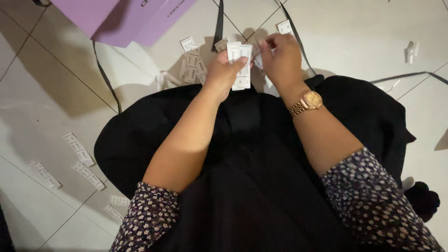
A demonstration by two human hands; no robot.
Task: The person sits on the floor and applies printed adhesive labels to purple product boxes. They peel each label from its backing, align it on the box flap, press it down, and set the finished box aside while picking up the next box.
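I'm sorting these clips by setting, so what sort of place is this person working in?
Probably an indoor room, perhaps a home or small workshop, with the person sitting on the floor. The white tiled floor shows it, strewn with small white labels, a black ribbon and a lilac paper bag.

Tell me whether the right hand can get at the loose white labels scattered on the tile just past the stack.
Probably yes. The right hand already hovers at the loose white labels beyond the stack of labels that the left hand grips; nothing lies between.
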